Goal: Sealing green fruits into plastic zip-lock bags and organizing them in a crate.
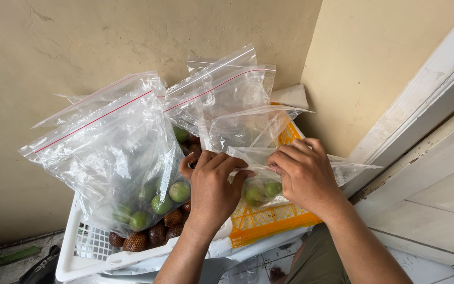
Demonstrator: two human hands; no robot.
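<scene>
Clear zip bag (pixel 269 173) with green limes (pixel 261 193) inside sits pinched along its top edge between both hands, over the orange basket (pixel 269 221). Left hand (pixel 214 186) fingers curl closed on the seal; right hand (pixel 303 173) fingers press it shut just beside them. Left of the fingers, a bigger bag (pixel 111 158) of limes rests in the white basket (pixel 88 250) above brown scaly fruit (pixel 151 234).

Soft, even daylight fills the scene, bright on the beige wall (pixel 80 37) and without hard shadows. The clear plastic bags (pixel 111 142) catch pale glare along their creases. Focus is sharp throughout, with slight wide-angle stretching at the frame's edges.
</scene>
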